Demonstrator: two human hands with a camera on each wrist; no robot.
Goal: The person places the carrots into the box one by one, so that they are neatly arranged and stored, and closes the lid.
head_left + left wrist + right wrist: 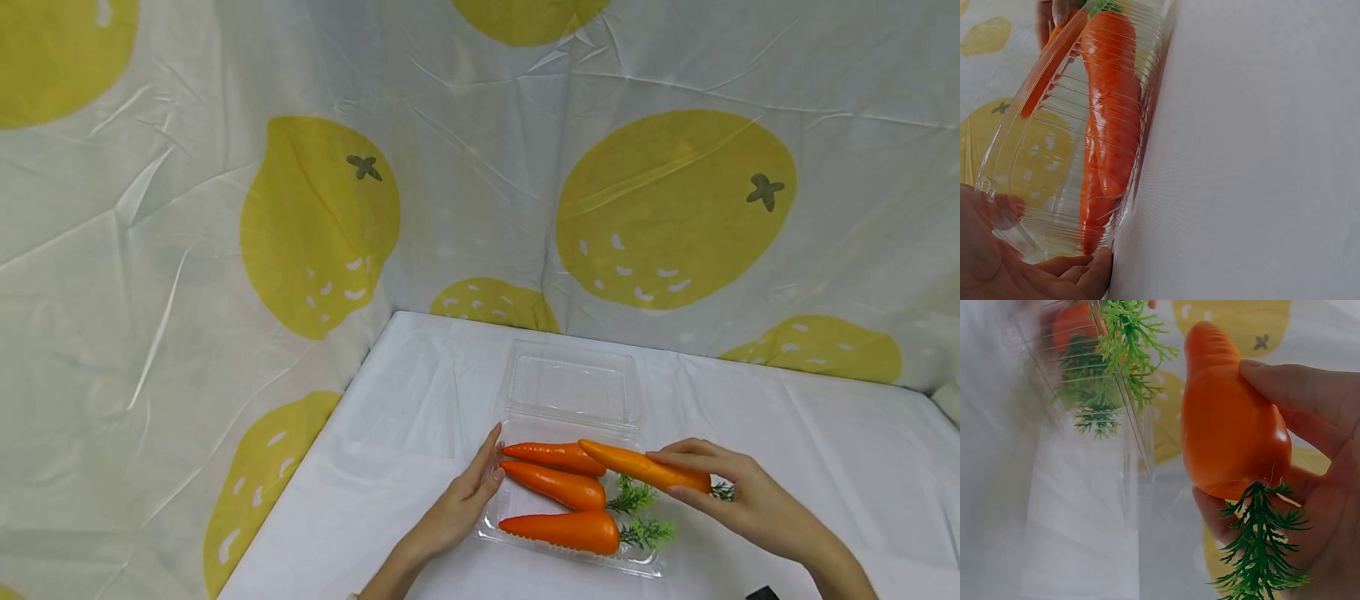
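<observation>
My right hand [757,500] grips an orange carrot [637,463] with green leaves by its thick end, thumb on one side and fingers on the other. In the right wrist view this carrot [1235,425] is held beside the clear plastic container. My left hand [457,504] holds the left side of that container [577,563], its thumb at the rim and its fingers along the outer wall. Inside lie three carrots: a back one [547,454], a middle one [558,485] and a front one [562,531]. Their tips point left, toward my left hand.
The container's hinged lid [570,385] lies opened back on the white tablecloth [405,408]. A curtain with printed lemons [675,208] hangs behind and to the left of the table. A small black object [763,593] shows at the bottom edge.
</observation>
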